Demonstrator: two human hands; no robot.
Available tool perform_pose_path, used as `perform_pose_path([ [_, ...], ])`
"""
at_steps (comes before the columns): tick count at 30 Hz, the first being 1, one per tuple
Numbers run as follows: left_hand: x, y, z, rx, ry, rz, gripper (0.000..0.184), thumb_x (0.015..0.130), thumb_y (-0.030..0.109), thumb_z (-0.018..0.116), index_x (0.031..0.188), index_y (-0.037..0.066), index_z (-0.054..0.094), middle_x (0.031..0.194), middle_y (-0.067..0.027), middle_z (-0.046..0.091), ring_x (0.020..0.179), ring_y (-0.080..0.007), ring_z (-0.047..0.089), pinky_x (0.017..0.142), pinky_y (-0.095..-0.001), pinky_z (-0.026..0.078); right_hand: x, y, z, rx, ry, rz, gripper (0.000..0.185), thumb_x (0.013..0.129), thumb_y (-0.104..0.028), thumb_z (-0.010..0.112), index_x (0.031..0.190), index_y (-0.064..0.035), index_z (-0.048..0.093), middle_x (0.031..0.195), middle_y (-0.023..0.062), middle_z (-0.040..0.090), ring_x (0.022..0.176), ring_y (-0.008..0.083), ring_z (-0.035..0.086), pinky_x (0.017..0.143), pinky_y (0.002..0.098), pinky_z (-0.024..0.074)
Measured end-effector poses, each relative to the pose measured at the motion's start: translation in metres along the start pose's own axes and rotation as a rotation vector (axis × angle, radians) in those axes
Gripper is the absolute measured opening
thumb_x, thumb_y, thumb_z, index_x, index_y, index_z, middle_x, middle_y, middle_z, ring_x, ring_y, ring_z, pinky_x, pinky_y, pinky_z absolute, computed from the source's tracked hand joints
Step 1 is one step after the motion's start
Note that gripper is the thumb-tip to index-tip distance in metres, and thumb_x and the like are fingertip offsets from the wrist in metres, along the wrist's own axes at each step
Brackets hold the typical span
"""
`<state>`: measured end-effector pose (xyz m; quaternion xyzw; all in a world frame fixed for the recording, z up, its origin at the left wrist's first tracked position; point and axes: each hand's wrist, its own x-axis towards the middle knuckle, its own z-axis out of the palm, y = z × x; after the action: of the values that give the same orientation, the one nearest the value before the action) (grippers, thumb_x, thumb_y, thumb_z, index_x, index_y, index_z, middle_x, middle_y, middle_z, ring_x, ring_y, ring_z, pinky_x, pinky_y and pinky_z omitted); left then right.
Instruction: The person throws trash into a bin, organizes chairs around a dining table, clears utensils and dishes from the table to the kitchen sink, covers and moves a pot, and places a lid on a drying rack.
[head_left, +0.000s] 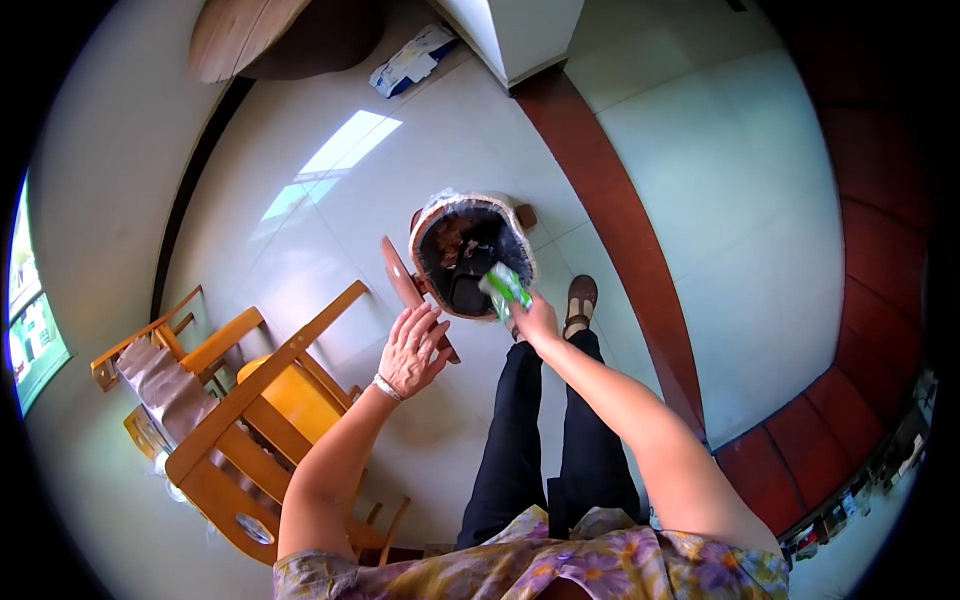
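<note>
Packet (506,286) in green and clear wrapping sits in the grasp of the right hand (537,321), over the near right part of an open bin (480,201). Pale, crinkled lining runs around the bin's rim, and brown scraps (450,240) and something black lie inside. The left hand (409,356) grips nothing visible, its fingers extended and back upward, just beside a reddish-brown lid (400,275) that stands tilted at the bin's left side; whether they touch, I cannot tell. Wooden chairs (235,425) stand to the left on the pale tiled floor (350,215). A brown shoe (582,293) shows just beyond the right hand, and a blue-and-white package (412,62) lies farther off, near a white pillar (535,40)
</note>
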<state>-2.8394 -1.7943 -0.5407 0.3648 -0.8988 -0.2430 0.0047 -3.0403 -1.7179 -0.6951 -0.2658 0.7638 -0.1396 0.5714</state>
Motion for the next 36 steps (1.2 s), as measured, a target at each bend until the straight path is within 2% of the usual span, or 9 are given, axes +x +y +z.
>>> perform_pose_path([
  [2,-0.005,0.0,0.001,-0.007,0.054,-0.065,0.049,0.069,0.019,0.067,0.113,0.007,0.049,0.125,-0.0093,0.042,0.122,-0.0256,0.035,0.102,-0.0413,0.027,0.019,-0.032,0.009,-0.041,0.067,0.007,0.041,0.075,-0.033,0.055,0.096,0.0019,0.051,0.084,0.0247,0.06,0.084,0.0419,0.056,0.074,0.0465,0.0442],
  [7,0.007,0.003,0.009,-0.061,0.066,-0.128,0.059,0.067,0.016,0.069,0.12,0.008,0.044,0.129,-0.0112,0.037,0.123,-0.029,0.034,0.101,-0.0435,0.028,0.06,-0.067,0.008,0.155,-0.258,0.313,0.041,0.074,-0.033,0.065,0.087,0.0045,0.054,0.064,0.01,0.061,0.048,0.0177,0.059,0.039,0.0297,0.0472],
  [11,0.007,0.001,0.017,-0.039,0.03,-0.158,0.06,0.066,0.014,0.07,0.12,0.008,0.044,0.13,-0.0121,0.035,0.123,-0.031,0.032,0.1,-0.045,0.029,0.072,-0.002,0.012,0.052,-0.064,-0.065,0.029,0.077,-0.023,0.059,0.092,0.0017,0.054,0.065,0.0099,0.061,0.05,0.0153,0.059,0.041,0.0279,0.0451],
  [16,0.014,0.006,0.025,0.009,-0.054,-0.2,0.052,0.07,0.015,0.065,0.118,0.005,0.045,0.131,-0.0132,0.034,0.124,-0.0305,0.03,0.102,-0.0447,0.026,0.001,0.028,-0.056,0.329,-0.103,0.188,0.017,0.084,-0.009,0.044,0.098,-0.0051,0.052,0.071,0.0079,0.06,0.047,0.0125,0.054,0.038,0.0261,0.0416],
  [20,0.063,0.03,0.047,0.0,-0.083,-0.173,0.046,0.076,0.018,0.059,0.118,0.005,0.046,0.131,-0.0134,0.035,0.124,-0.0289,0.03,0.104,-0.0404,0.022,-0.043,0.105,-0.1,0.326,-0.069,0.442,0.014,0.089,-0.016,0.044,0.094,-0.0059,0.051,0.072,0.0048,0.058,0.052,0.0098,0.051,0.042,0.0221,0.0414],
  [26,0.108,0.052,0.106,-0.087,-0.054,-0.148,0.036,0.075,0.016,0.057,0.109,0.003,0.051,0.124,-0.0154,0.043,0.119,-0.0287,0.037,0.1,-0.0409,0.028,-0.129,0.162,-0.123,0.151,-0.037,0.288,0.014,0.088,-0.013,0.045,0.093,-0.0036,0.054,0.073,0.0049,0.06,0.057,0.0106,0.055,0.053,0.0246,0.046],
  [30,0.039,0.027,0.214,-1.129,0.099,-1.143,0.053,0.08,0.041,0.058,0.115,0.004,0.046,0.119,-0.0176,0.047,0.105,-0.0298,0.05,0.087,-0.0397,0.04,-0.17,0.158,-0.118,-0.186,0.281,-0.195,0.013,0.08,-0.003,0.049,0.092,-0.0037,0.054,0.079,0.0087,0.058,0.071,0.0229,0.058,0.064,0.032,0.0461],
  [32,0.032,0.034,0.18,-1.407,-0.145,-1.808,0.083,0.072,0.06,0.058,0.131,0.009,0.03,0.128,-0.0185,0.038,0.113,-0.0318,0.043,0.087,-0.0432,0.04,-0.187,0.137,-0.116,-0.241,0.23,-0.314,0.016,0.076,-0.001,0.051,0.092,-0.0052,0.053,0.081,0.0094,0.056,0.076,0.0271,0.055,0.066,0.0364,0.0436],
  [36,0.008,0.02,0.182,-1.744,0.191,-1.817,0.108,0.061,0.069,0.06,0.139,0.018,0.004,0.14,-0.0185,0.013,0.123,-0.0409,0.027,0.092,-0.0553,0.034,-0.204,0.115,-0.115,-0.342,0.172,-0.333,0.022,0.072,-0.003,0.054,0.093,-0.0082,0.052,0.092,0.0067,0.053,0.087,0.0249,0.051,0.074,0.0373,0.0361],
])
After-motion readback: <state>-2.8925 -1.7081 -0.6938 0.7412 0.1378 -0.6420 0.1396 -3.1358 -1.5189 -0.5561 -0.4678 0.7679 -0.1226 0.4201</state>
